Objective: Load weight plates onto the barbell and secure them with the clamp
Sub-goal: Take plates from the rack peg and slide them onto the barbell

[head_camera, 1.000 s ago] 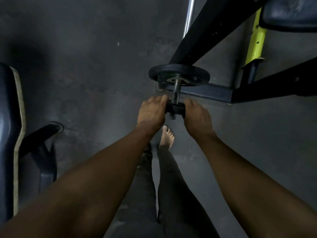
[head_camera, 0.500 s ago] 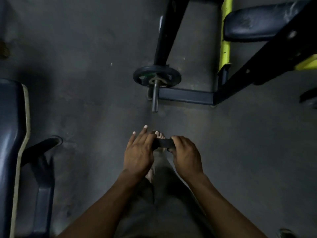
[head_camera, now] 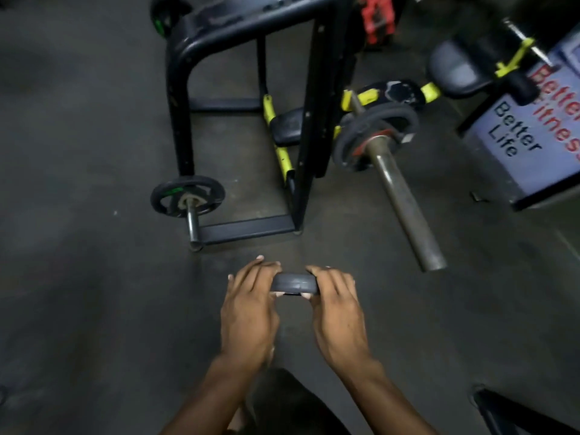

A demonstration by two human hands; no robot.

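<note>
I hold a small dark clamp (head_camera: 295, 284) between my left hand (head_camera: 249, 312) and my right hand (head_camera: 337, 312), low in the middle of the view, above the floor. A thick steel barbell sleeve (head_camera: 405, 205) sticks out toward me at the right, with dark weight plates (head_camera: 373, 133) stacked at its far end. The clamp is well short of that sleeve's tip. At the left a thinner bar (head_camera: 192, 222) carries one small black plate (head_camera: 187, 196) with a green mark.
A black steel rack (head_camera: 238, 120) with yellow parts stands behind the small plate. A padded bench (head_camera: 458, 70) and a white sign with red and black lettering (head_camera: 530, 127) lie at the right. Dark floor (head_camera: 78, 277) spreads to the left.
Both hands pulled the clamp off the thin bar at the left and drew it back toward me. The view then swung to show the thick barbell at the right.
</note>
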